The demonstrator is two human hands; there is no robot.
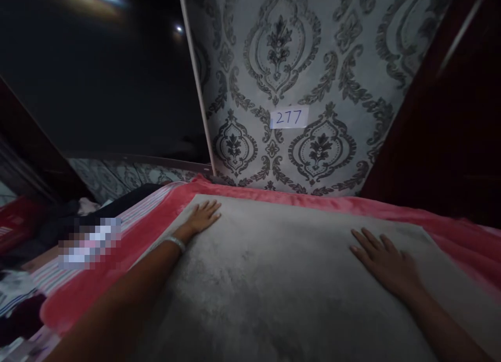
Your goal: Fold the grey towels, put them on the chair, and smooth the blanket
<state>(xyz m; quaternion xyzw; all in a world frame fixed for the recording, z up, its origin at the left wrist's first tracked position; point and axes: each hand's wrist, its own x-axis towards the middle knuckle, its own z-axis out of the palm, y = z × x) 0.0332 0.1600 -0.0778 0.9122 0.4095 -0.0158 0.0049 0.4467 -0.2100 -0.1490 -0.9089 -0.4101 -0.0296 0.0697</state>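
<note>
One red, plush-looking blanket [144, 231] covers the work surface; what supports it is hidden. Striped cloth [146, 208] in pale tones runs along its left side, with a pixelated patch [90, 244] over part of it. Mixed fabrics [23, 304] lie at the lower left, too dim to sort. Behind the surface: a wall [277, 85] in silver-grey damask pattern, bearing a white label [289, 117] handwritten "277" in blue. Upper left, a large black screen [97, 80] with a pale edge reflects two lights. At right, a dark red panel [450, 116], glossy in one streak.

Grey sheet [274, 247]: spread on top of the blanket, red showing beyond its far edge and at both sides. Appearance largely flat, straight-edged, matte; mottled with darker and lighter patches, mostly left of centre. Near edge not visible. Material cannot be determined.

Left hand [204, 215]: palm down near the sheet's far left corner, fingers spread, grasping nothing; silvery band [174, 242] at the wrist. Right hand [385, 265]: palm down toward the far right, fingers extended, likewise unclenched and empty.
</note>
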